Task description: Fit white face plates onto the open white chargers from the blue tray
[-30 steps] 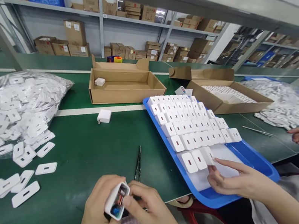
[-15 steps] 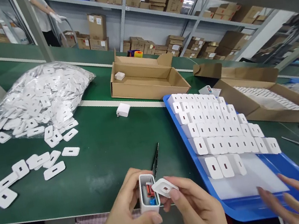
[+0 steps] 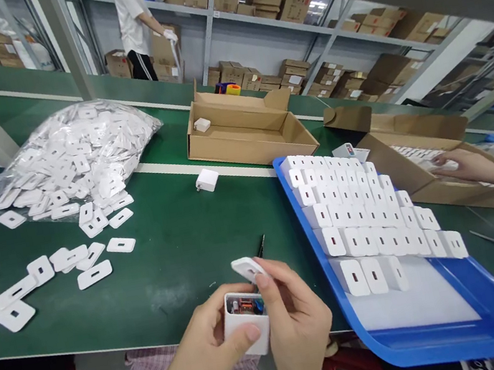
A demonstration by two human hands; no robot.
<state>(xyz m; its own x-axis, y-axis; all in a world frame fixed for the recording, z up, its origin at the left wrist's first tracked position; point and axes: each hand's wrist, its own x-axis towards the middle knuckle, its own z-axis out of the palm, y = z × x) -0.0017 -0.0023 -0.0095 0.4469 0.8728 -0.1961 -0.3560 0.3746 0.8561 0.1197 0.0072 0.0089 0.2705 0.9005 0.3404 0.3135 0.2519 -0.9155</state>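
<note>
White plastic charger housing, open end up with its circuit board showing, sits gripped in your left hand, while your right hand pinches a white cover plate just above it, not yet seated. Rows of closed chargers fill most of the blue tray; loose plates and a plastic bag packed with more lie on the table

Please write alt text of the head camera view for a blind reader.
A person's left hand holds an open white power adapter showing its circuit board, while the right hand holds a white cover above it, beside a blue tray of white adapters on a green workbench.
</note>
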